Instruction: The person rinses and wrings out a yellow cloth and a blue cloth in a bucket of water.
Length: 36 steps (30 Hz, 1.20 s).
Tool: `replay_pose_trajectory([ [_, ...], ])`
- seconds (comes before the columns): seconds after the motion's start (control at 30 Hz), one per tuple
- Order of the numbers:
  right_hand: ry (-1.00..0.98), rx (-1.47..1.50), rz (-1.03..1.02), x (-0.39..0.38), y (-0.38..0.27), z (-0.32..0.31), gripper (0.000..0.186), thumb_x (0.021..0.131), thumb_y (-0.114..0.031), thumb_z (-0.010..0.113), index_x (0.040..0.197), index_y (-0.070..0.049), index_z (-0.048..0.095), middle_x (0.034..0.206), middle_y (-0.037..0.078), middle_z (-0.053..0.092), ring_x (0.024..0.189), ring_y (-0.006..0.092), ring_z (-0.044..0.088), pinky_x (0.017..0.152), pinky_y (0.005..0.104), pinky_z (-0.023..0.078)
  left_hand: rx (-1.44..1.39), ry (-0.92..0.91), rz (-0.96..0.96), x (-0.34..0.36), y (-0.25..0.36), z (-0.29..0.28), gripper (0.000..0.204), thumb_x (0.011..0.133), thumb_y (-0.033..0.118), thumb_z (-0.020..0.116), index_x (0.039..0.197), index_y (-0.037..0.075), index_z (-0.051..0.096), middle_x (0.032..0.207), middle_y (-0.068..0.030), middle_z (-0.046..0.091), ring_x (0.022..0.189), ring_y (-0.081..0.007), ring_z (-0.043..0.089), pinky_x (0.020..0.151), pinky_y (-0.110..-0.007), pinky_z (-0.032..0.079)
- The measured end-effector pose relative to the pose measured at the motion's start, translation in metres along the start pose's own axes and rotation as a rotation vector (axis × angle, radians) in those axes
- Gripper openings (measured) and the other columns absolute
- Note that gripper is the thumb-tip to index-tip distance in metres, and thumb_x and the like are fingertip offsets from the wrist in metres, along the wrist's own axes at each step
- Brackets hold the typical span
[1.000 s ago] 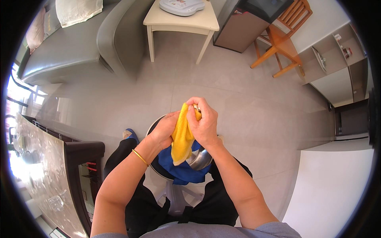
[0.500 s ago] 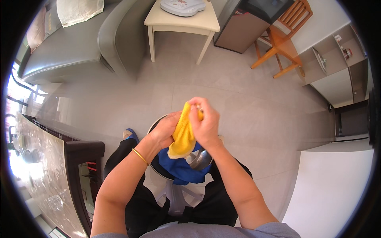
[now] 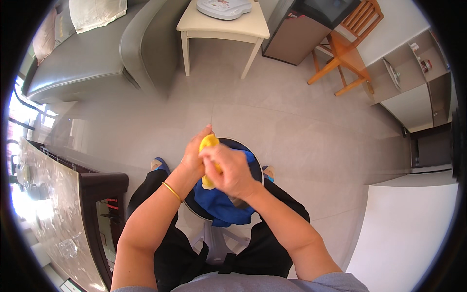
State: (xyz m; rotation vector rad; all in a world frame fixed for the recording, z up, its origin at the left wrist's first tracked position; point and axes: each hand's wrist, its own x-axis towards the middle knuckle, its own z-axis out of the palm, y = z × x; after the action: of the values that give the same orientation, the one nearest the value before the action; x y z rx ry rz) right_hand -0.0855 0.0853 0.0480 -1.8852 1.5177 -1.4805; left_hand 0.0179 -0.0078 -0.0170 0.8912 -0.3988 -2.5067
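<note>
My left hand (image 3: 193, 156) holds the bunched yellow cloth (image 3: 209, 140) from the left, its fingers pointing up and partly behind it. Over the cloth, my right hand (image 3: 227, 170) is closed on it, slightly smeared by motion. Beneath both sits a dark round container (image 3: 252, 169) between my knees, with blue fabric (image 3: 212, 206) bunched in it. A metal piece (image 3: 238, 202) shows just under my right wrist, mostly hidden.
A grey sofa (image 3: 82, 70) and cream table (image 3: 222, 28) with a plastic board (image 3: 224, 7) stand ahead. A wooden chair (image 3: 352, 61) and shelving (image 3: 413, 87) are right. A dark-framed table (image 3: 58, 204) is left, a white cabinet (image 3: 404, 219) lower right.
My right hand has moved down and left over the yellow cloth, which is now more bunched. My left hand has shifted up and left. More of the container's far rim now shows.
</note>
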Motion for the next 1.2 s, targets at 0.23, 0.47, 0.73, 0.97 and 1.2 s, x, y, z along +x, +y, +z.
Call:
replay_pose_trajectory([
  [0.23, 0.129, -0.166, 0.041, 0.005, 0.015, -0.009, 0.012, 0.088, -0.002, 0.063, 0.099, -0.005, 0.062, 0.082, 0.014, 0.065, 0.068, 0.0303, 0.066, 0.060, 0.0362, 0.052, 0.287, -0.014, -0.005, -0.014, -0.006, 0.029, 0.029, 0.105, 0.027, 0.050, 0.121, 0.004, 0.059, 0.107, -0.0072, 0.066, 0.093, -0.0186, 0.067, 0.084, -0.033, 0.056],
  [0.47, 0.233, -0.065, 0.235, 0.011, 0.017, -0.023, 0.010, 0.092, -0.003, 0.061, 0.102, -0.003, 0.061, 0.089, 0.016, 0.068, 0.076, 0.0327, 0.070, 0.065, 0.0365, 0.056, 0.138, -0.063, -0.072, -0.019, -0.004, 0.042, 0.028, 0.107, 0.027, 0.047, 0.116, 0.004, 0.060, 0.101, -0.0060, 0.068, 0.091, -0.0177, 0.067, 0.082, -0.034, 0.057],
  [0.73, -0.079, -0.158, -0.082, -0.006, 0.003, 0.005, 0.017, 0.086, 0.000, 0.062, 0.102, -0.003, 0.062, 0.085, 0.013, 0.067, 0.066, 0.0299, 0.065, 0.060, 0.0339, 0.053, 0.003, -0.300, 0.002, 0.016, -0.008, -0.027, 0.024, 0.106, 0.027, 0.050, 0.107, 0.007, 0.062, 0.093, -0.0039, 0.065, 0.081, -0.0163, 0.065, 0.073, -0.033, 0.057],
  [0.97, 0.258, -0.056, 0.275, 0.014, 0.024, -0.025, 0.010, 0.091, -0.003, 0.060, 0.101, -0.003, 0.061, 0.087, 0.015, 0.067, 0.075, 0.0343, 0.068, 0.067, 0.0373, 0.055, 0.137, -0.055, -0.060, -0.020, -0.003, 0.041, 0.029, 0.107, 0.028, 0.046, 0.114, 0.004, 0.061, 0.104, -0.0086, 0.068, 0.092, -0.0201, 0.068, 0.083, -0.036, 0.058],
  [1.2, -0.089, -0.068, -0.077, -0.005, -0.004, 0.007, 0.014, 0.087, -0.001, 0.063, 0.101, -0.004, 0.063, 0.080, 0.012, 0.064, 0.065, 0.0287, 0.064, 0.060, 0.0357, 0.052, 0.071, -0.062, 0.029, 0.011, -0.004, -0.014, 0.019, 0.099, 0.027, 0.063, 0.098, 0.009, 0.057, 0.086, -0.0024, 0.059, 0.071, -0.0136, 0.057, 0.064, -0.030, 0.050],
])
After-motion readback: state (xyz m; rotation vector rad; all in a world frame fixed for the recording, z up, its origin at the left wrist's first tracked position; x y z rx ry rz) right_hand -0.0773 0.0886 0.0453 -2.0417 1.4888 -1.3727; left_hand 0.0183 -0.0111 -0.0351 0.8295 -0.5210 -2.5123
